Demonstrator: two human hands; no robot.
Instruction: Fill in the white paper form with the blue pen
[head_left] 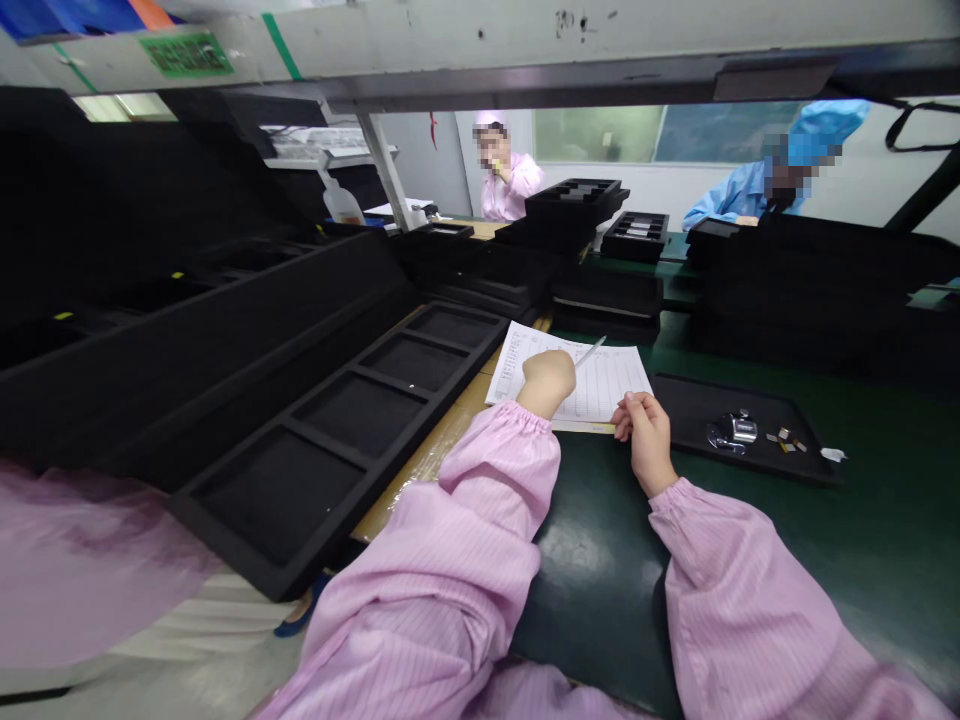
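My left hand point(550, 380) is closed around a slim pale pen point(591, 351), whose free end points up and to the right. It rests over a printed form point(609, 385) with ruled columns, lying on paper sheets on the bench. At the form's lower right corner, my right hand point(646, 435) has its fingers curled in, thumb against the forefinger. Whether it pinches the corner or something small is hidden. Just right of it lies a shallow black tray point(690, 400) holding a shiny silver object point(742, 428) with clear film, and several small metallic and yellowish pieces point(785, 440).
On the left, a long black compartment tray point(360, 420) slants beside a big black foam case point(225, 310). Black trays point(574, 205) are stacked at the back. A shelf beam point(480, 60) crosses overhead. Two people sit opposite; pink fabric point(82, 570) shows at left.
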